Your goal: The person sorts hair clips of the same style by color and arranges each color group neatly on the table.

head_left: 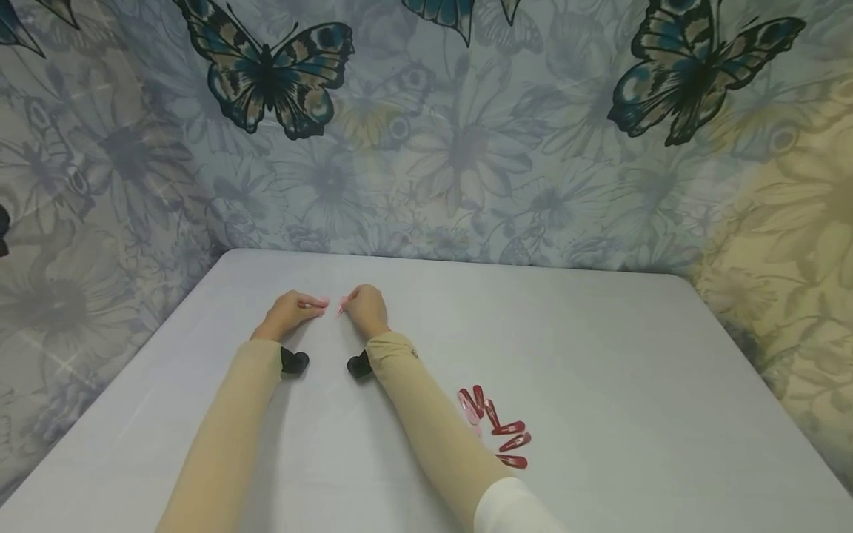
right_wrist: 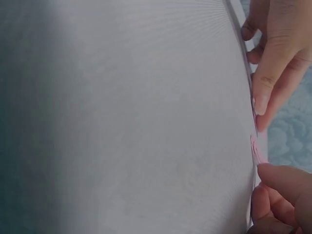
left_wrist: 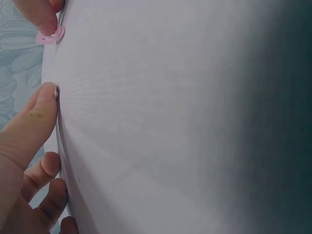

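Pinches a pink snap hair clip (right_wrist: pixel 257 149) in the right hand (head_left: pixel 369 309), with the grip clamped on one end and the other end jutting free toward the left fingertips. Likely held by that end so as to leave the rest exposed and easy to turn. Sits at or just above the surface, toward the far edge of the white bench (head_left: pixel 633 355).

Meets from the opposite side with the left hand (head_left: pixel 288 314), thumb and forefinger close together at a small pink piece (head_left: pixel 324 300), perhaps another clip; cannot tell whether pinched or merely touched. Probably kept there to steady or align.

Farther right, well apart from the hands, spreads into a curved fan of red snap hair clips (head_left: pixel 515 442), partly hidden by the right sleeve; perhaps splayed so as to show each one separately. Includes some pale pink (head_left: pixel 469 409) on the left side.

Reaches forward with both forearms in beige sleeves (head_left: pixel 220 437), converging toward the hands, the right one slanting leftward and turned inward at the wrist. Carries a black wrist device (head_left: pixel 294 363) on the inner side of each.
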The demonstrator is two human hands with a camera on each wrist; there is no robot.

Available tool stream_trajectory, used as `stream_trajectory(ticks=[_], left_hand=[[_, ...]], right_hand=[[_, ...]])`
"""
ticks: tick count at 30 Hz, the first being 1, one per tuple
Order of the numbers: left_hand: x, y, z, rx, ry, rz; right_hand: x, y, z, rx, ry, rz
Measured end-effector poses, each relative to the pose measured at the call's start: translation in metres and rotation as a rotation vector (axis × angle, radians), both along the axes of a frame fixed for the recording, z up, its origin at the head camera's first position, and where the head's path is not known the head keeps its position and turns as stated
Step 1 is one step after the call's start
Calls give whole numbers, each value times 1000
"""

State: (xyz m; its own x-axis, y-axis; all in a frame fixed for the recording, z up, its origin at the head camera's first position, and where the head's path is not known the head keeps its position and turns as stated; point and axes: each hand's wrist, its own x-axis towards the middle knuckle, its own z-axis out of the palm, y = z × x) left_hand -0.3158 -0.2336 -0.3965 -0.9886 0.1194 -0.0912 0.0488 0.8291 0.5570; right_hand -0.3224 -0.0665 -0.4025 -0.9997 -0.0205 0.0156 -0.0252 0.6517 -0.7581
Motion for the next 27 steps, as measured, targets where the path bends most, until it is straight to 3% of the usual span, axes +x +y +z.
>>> stream_trajectory(ticks=[7,16,24,26,27], left_hand=[[-5,3,-3,4,6,-2],[-5,7,-1,-2,-45,29],[-3,-1,-2,-8,-34,37],[-2,-1,-1,-5,-43,45],[-2,-2,-1,-1,-51,50]], right_hand=[[1,1,5,106,-8,-34],[-2,10,0,37,5,26],[-8,2,-4,6,-52,59],[-31,1,-33,-43,33,90],[-36,2,-37,-60,30,103]])
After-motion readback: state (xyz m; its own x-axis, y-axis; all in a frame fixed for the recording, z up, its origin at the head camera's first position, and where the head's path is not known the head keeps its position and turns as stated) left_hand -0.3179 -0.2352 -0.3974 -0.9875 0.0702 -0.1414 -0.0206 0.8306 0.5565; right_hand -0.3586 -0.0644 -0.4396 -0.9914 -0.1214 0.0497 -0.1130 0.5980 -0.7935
